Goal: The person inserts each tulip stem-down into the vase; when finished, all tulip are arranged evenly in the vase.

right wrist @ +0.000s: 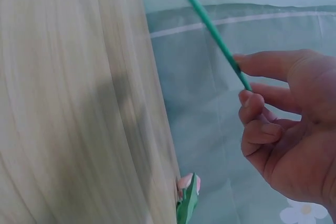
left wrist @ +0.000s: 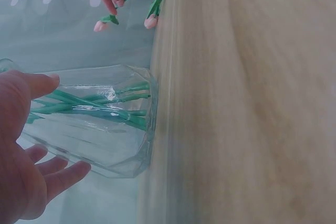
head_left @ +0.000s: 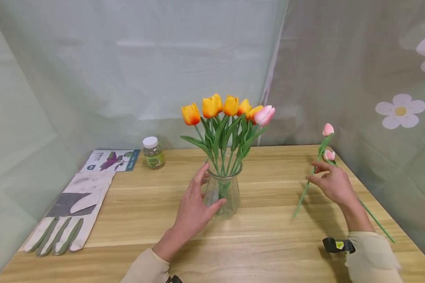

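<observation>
Orange-yellow tulips (head_left: 231, 105) and one pink tulip (head_left: 264, 115) stand in a clear glass vase (head_left: 230, 196), green stems visible through its wall. At the vase's left side is my left hand (head_left: 193, 210), thumb across the front and fingers spread near the rim; in the left wrist view the hand (left wrist: 23, 145) overlaps the glass. Over the table's right side my right hand (head_left: 331, 181) pinches the stem of a single pink tulip (head_left: 327, 129), its bloom upward. The right wrist view shows the green stem (right wrist: 210, 27) between thumb and fingers.
Another pink tulip (head_left: 329, 155) lies along the table's right edge, partly behind the right hand. Work gloves (head_left: 74, 200), a printed card (head_left: 109, 160) and a white-capped jar (head_left: 154, 154) are at the left. Fabric walls (head_left: 184, 59) enclose the wooden table (head_left: 269, 243).
</observation>
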Demonstrator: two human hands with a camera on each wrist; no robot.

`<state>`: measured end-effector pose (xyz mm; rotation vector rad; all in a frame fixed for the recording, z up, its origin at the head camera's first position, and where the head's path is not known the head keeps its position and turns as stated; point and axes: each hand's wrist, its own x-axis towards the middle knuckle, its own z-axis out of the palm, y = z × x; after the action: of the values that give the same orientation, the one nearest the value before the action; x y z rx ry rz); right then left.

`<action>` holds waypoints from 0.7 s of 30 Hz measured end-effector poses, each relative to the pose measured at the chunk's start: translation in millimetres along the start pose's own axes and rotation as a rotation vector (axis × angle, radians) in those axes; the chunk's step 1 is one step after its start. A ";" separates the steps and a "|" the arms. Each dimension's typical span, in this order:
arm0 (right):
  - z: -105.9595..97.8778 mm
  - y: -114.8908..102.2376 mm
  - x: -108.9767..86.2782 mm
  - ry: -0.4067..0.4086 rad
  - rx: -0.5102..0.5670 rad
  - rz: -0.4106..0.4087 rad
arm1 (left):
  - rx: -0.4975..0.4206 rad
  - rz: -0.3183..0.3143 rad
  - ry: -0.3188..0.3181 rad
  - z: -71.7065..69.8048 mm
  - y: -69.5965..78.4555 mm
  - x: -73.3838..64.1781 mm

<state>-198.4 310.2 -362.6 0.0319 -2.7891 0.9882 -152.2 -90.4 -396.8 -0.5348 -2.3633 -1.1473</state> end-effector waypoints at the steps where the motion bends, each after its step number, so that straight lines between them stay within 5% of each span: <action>1: 0.7 -1.8 -0.2 0.007 0.007 0.005 | -0.001 -0.001 0.000 -0.2 0.1 0.0; 21: 2.7 -42.0 -0.9 0.126 0.422 0.054 | -0.002 -0.006 0.003 0.1 1.4 -0.6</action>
<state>-194.6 275.8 -338.7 -0.0468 -2.4335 1.5171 -151.0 -89.6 -396.3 -0.5269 -2.3631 -1.1531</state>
